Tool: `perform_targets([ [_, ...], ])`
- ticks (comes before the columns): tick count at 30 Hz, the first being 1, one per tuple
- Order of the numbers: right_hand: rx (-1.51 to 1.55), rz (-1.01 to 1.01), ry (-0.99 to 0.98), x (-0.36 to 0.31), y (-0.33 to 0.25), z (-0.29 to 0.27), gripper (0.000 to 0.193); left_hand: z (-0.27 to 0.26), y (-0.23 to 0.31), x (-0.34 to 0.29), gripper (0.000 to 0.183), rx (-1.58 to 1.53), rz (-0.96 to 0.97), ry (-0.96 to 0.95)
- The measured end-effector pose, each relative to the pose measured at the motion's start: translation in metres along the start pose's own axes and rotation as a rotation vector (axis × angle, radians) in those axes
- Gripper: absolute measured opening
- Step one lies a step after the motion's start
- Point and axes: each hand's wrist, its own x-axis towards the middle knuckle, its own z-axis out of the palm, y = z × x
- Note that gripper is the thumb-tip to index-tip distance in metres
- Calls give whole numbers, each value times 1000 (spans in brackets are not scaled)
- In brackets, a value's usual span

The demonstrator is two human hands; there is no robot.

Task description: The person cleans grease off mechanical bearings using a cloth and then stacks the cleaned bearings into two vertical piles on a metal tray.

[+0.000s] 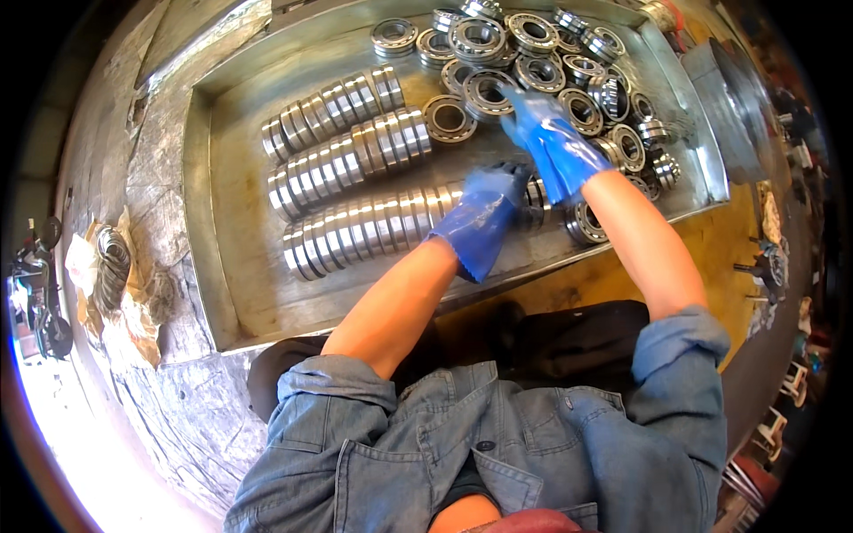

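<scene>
Both my hands wear blue rubber gloves and work over a shallow metal tray [203, 222] of ring-shaped roller bearings. My left hand [496, 197] is at the right end of the nearest row of bearings [373, 226]; motion smears its fingers, and its grip cannot be made out. My right hand [551, 138] reaches over the loose pile, its fingertips blurred beside a bearing [489, 94]. Whether it touches that bearing is unclear. Two more rows, a middle row [346, 164] and a shorter far row [329, 111], stand on edge side by side. Another bearing [449, 119] lies flat beside the middle row.
Many loose bearings [582, 111] lie flat, tilted or stacked on the tray's right side. Left of the tray, a dark ribbed part [113, 258] sits on crumpled brown paper [133, 320]. A grey metal container [737, 111] stands beyond the tray's right wall.
</scene>
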Motion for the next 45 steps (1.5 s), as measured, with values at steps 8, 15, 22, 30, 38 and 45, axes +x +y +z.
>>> perform_targets([
  [8, -175, -198, -41, 73, 0, 68, 54, 22, -19, -4, 40, 105, 104, 222],
  [15, 286, -56, 5, 71, 19, 38, 70, -68, -14, 15, 69, 122, -383, 119],
  [22, 1043, 47, -129, 50, 74, 31, 69, -43, -41, 87, 48, 503, -406, -123],
  [30, 1463, 130, -329, -8, 47, 36, 47, -20, -65, 98, 70, 565, -262, -201],
  [38, 1458, 270, -297, -2, 43, 19, 43, -98, -55, 84, 40, -255, -793, 52],
  [45, 1156, -41, -73, 32, 53, 99, 38, -141, -65, 80, 58, 150, -340, 91],
])
